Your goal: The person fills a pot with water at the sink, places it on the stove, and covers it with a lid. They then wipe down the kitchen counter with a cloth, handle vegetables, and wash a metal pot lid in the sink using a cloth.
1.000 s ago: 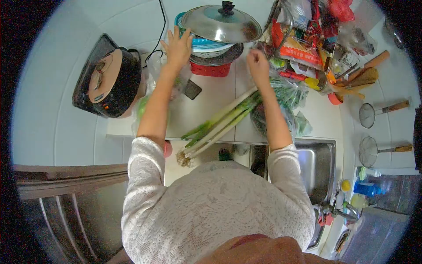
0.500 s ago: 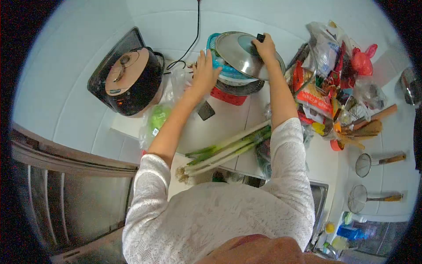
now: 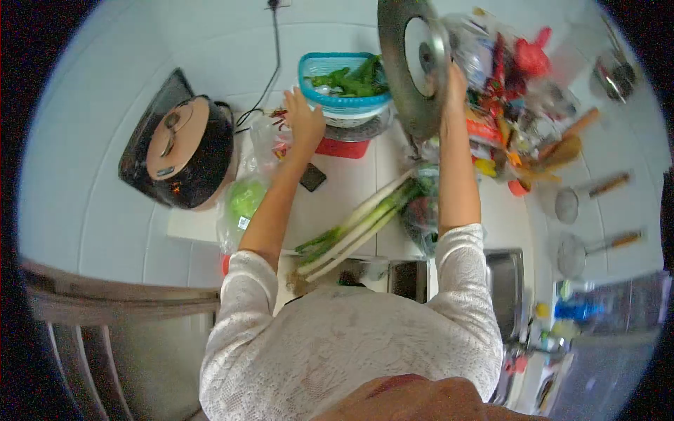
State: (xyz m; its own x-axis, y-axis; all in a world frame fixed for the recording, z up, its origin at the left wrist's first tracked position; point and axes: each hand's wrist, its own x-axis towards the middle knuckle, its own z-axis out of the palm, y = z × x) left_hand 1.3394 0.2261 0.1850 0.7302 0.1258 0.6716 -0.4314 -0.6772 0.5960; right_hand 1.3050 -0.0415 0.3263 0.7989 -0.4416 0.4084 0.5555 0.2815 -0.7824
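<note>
My right hand (image 3: 456, 88) grips a pot lid (image 3: 414, 112) from its outer side, partly hidden behind the lid. The metal and glass lid is tipped almost on edge, its underside facing left. My left hand (image 3: 305, 118) is open, fingertips right at the left side of a blue plastic basket (image 3: 330, 103). Green leafy vegetables (image 3: 358, 81) lie inside the basket. Beneath it are a white perforated container (image 3: 351, 119) and, lower down, a red item (image 3: 344, 148).
A rice cooker (image 3: 200, 161) stands at the left, near a bagged green vegetable (image 3: 246, 200). Long leeks (image 3: 358, 224) lie across the counter below a dark flat item (image 3: 312, 177). Plastic bags and packets (image 3: 491, 91) crowd the right side. Strainers (image 3: 567, 205) hang on the wall.
My right hand has lifted the lid off the basket, up and rightward, turning it on edge. The vegetables in the basket now show. My left hand stays beside the basket.
</note>
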